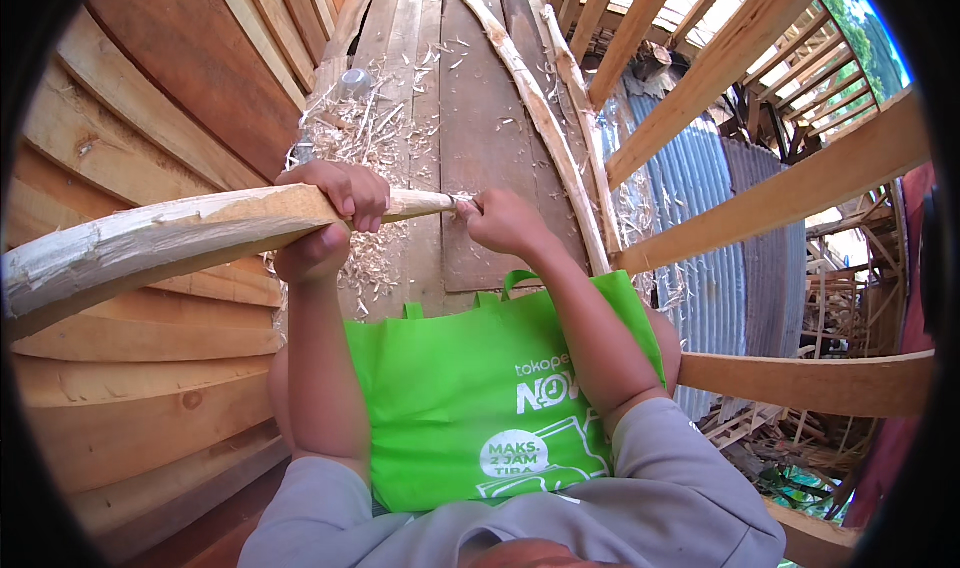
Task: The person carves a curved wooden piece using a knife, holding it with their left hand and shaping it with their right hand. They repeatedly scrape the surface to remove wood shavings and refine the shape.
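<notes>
My left hand (335, 196) grips a long pale wooden stick (150, 238) that runs from the left edge to the middle of the view, tapering toward its right tip. My right hand (503, 220) is closed at that tip, holding a small tool (463, 203) of which only a dark bit shows against the wood. A bright green cloth bag (470, 398) lies across my lap under both forearms. Wood shavings (360, 133) are piled on the plank floor beyond my left hand.
A plank floor (480, 88) stretches ahead, with two thin crooked branches (545, 118) lying on it. A plank wall (150, 88) rises on the left. Slanted wooden rails (800, 183) stand on the right over corrugated metal sheets (700, 178). A small clear cup (354, 83) sits among the shavings.
</notes>
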`<state>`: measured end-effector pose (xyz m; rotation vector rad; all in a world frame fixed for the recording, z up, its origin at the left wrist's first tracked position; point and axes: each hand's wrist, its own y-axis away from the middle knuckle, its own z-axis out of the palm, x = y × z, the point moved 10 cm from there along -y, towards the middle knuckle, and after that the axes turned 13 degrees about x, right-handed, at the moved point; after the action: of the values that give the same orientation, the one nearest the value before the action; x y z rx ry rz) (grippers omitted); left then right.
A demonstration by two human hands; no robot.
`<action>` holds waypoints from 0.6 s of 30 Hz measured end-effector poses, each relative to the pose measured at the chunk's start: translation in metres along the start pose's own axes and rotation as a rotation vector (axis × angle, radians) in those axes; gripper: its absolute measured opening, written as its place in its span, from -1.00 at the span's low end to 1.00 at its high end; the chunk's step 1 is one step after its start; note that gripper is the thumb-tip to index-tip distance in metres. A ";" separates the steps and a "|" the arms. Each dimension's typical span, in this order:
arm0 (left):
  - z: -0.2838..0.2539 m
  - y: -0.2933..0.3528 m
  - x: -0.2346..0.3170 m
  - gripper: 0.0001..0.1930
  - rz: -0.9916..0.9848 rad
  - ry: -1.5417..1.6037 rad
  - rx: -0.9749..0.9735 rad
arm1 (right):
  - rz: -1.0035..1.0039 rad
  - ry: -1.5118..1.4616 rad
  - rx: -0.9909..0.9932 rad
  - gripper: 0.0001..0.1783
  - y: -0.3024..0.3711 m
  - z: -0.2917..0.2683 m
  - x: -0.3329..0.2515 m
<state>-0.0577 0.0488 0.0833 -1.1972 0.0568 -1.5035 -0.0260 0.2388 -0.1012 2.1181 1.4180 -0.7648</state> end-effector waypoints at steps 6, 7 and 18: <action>0.009 0.003 -0.010 -0.77 -0.038 -0.027 -0.115 | 0.168 -0.038 -0.106 -0.52 0.000 0.019 0.042; 0.008 0.003 -0.008 -0.77 -0.035 -0.028 -0.117 | 0.165 0.023 -0.130 -0.52 0.000 0.017 0.035; 0.012 0.001 -0.009 -0.75 -0.022 0.072 -0.126 | 0.238 0.191 0.103 -0.47 -0.009 0.021 0.106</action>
<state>-0.0506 0.0619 0.0821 -1.2468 0.1898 -1.5819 -0.0056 0.2994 -0.1893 2.4406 1.2095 -0.5665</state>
